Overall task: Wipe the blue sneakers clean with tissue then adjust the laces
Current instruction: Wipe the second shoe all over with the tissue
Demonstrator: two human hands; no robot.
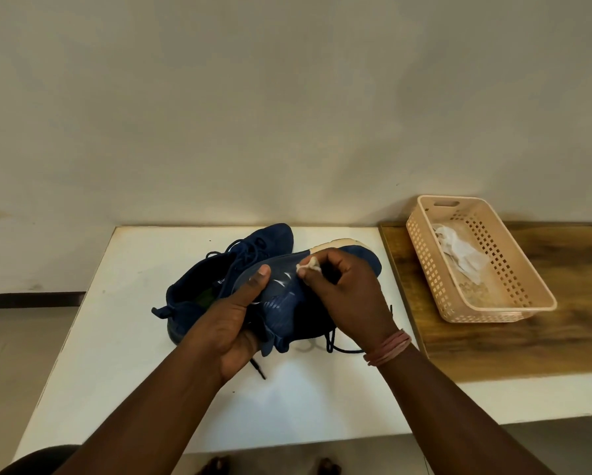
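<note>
Left hand (234,320) gripping blue sneaker (287,296) at heel side. Right hand (349,289) pinching tissue (309,265) against it. Basket (534,303) at 3 o'clock on counter (116,371)

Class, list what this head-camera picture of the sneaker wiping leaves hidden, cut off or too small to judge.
1. Held sneaker, head view: its heel and underside are covered by the left hand.
2. Tissue: mostly hidden inside the right hand; only a small tuft shows.
3. Second sneaker: its near side is blocked by the held one.
4. Basket: its near wall hides part of the floor.
5. Dirt on the fabric: too small to judge.
</note>
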